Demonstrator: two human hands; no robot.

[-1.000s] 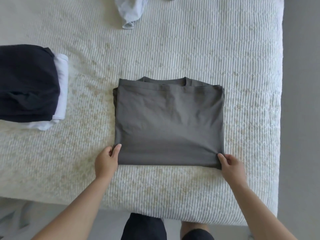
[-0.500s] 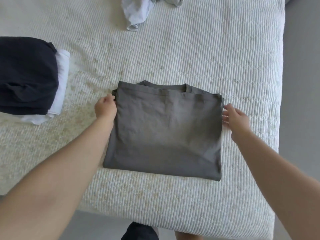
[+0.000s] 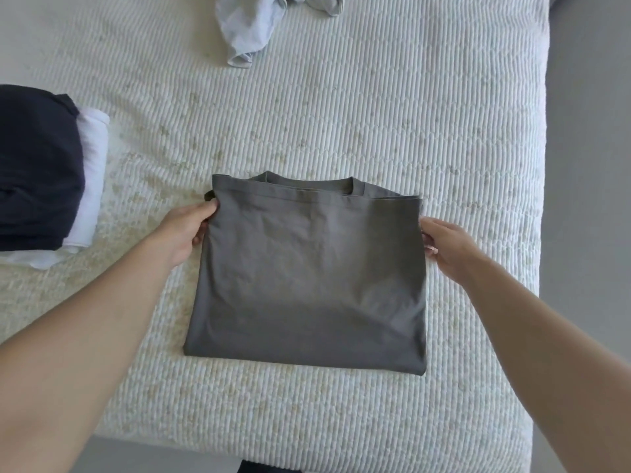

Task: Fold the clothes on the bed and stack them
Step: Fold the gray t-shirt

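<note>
— Grey T-shirt (image 3: 307,278) first: where does it lie?

— Folded into a rough square on the bed (image 3: 375,97), near the front edge of the white ribbed mattress cover, with its collar at the far side and the folded-up hem lying just below the collar.

— And the hands?

— One at each side edge, up near the far corners. The left hand (image 3: 186,230) has its thumb on top of the cloth at the left edge, and its fingers (image 3: 198,238) curl in under that edge, so it pinches the shirt's side. A small bit of grey fabric sticks out just beyond the thumb.

— The right one?

— The right hand (image 3: 447,245) is against the right edge, with its fingers (image 3: 428,238) bent towards the cloth. They touch the edge; whether they truly pinch it or only rest against it, I cannot tell.

— Anything else on the bed?

— At the left edge of the view there is a stack: a dark navy garment (image 3: 34,172) lying on top of a folded white garment (image 3: 92,172), which shows along its right side and beneath it. The stack is well apart from the grey shirt. At the far side of the bed lies a crumpled pale blue garment (image 3: 249,25), unfolded, partly cut off by the top of the view.

— And beyond the bed?

— Grey floor (image 3: 587,165) to the right of the mattress.
</note>
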